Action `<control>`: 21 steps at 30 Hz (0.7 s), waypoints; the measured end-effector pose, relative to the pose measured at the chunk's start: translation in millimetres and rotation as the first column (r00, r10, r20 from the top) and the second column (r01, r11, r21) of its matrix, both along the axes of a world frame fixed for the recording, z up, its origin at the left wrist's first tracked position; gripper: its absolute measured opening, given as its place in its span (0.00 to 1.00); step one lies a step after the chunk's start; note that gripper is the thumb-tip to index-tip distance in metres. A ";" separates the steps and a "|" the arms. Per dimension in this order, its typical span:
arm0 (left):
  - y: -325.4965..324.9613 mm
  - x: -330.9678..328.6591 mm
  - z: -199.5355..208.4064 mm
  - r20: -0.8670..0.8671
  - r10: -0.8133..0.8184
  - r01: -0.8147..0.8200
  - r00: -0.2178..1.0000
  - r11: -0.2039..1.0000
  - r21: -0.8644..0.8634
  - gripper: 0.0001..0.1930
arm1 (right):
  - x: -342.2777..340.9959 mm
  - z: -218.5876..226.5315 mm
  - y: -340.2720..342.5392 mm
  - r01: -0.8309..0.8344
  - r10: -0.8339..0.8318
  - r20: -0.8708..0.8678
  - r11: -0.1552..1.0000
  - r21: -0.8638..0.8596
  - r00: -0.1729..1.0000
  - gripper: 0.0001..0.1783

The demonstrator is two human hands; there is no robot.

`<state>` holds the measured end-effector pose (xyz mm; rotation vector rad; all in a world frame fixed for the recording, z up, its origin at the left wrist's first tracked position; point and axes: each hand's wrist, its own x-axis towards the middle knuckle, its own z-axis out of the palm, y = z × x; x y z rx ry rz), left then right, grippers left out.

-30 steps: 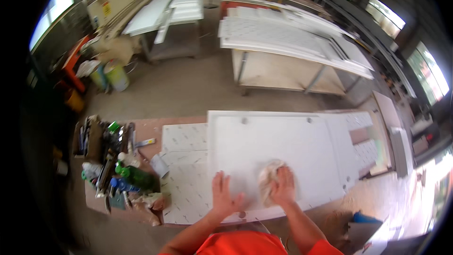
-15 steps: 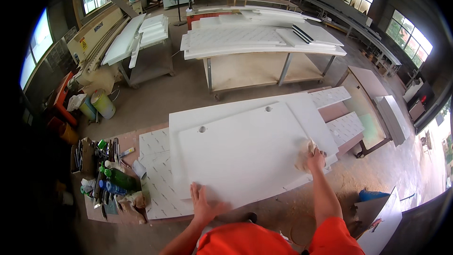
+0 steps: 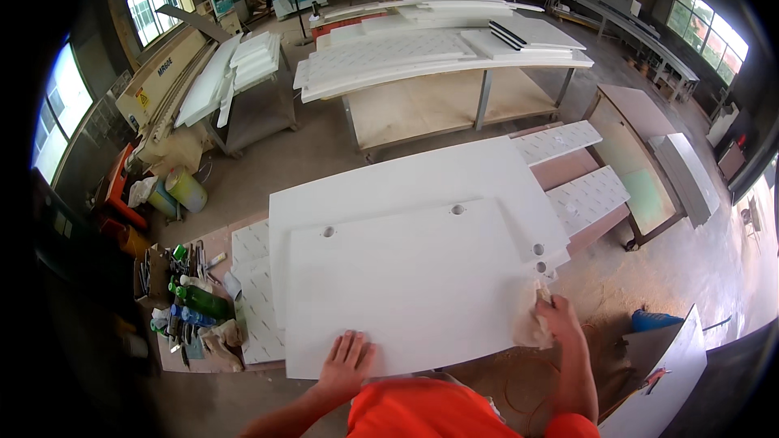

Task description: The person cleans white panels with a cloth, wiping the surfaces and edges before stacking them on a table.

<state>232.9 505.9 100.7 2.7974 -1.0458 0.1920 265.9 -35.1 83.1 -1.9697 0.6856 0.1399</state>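
Note:
A white panel (image 3: pixel 406 292) with two round holes along its far edge lies on a larger white panel (image 3: pixel 389 174). My left hand (image 3: pixel 347 359) rests flat near the top panel's front edge, fingers stretched out and holding nothing. At the right end of that panel, my right hand (image 3: pixel 556 316) is closed round a pale cloth (image 3: pixel 531 320). The cloth hangs against the panel's right edge and is somewhat blurred. Two round holes show in the lower panel just beyond my right hand.
Bottles (image 3: pixel 203 302), a box of tools (image 3: pixel 152 276) and rags stand at the table's left end. Patterned boards (image 3: pixel 588 199) jut out on the right. A worktable (image 3: pixel 414 109) stacked with white panels stands beyond. A white board (image 3: pixel 661 385) leans at the lower right.
The top panel has shifted toward me over the lower one, baring two holes in the lower panel at the right. My right hand has come nearer with the cloth. The view has tilted slightly.

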 end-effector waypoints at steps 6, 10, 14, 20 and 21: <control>31.1 82.8 247.1 -0.089 -0.152 0.150 0.984 0.988 -0.036 0.20 | -31.7 114.3 -34.4 0.003 -0.363 0.374 0.720 0.694 0.853 0.16; 27.1 190.6 298.7 0.111 0.124 -0.110 0.986 0.986 -0.123 0.19 | -10.0 97.4 -11.5 0.090 -0.536 0.355 0.636 0.767 0.766 0.14; -15.3 335.9 276.2 0.573 0.058 0.118 0.817 0.957 -0.266 0.24 | 6.4 91.9 45.0 0.079 -0.535 0.352 0.625 0.776 0.768 0.16; -55.2 494.6 201.0 0.109 0.441 -0.403 0.891 0.877 -0.261 0.37 | -4.3 61.1 69.3 0.238 -0.604 0.309 0.656 0.717 0.734 0.12; -51.0 508.5 173.3 0.106 0.438 -0.406 0.893 0.884 -0.229 0.37 | -8.5 58.1 70.7 0.260 -0.620 0.313 0.659 0.706 0.720 0.11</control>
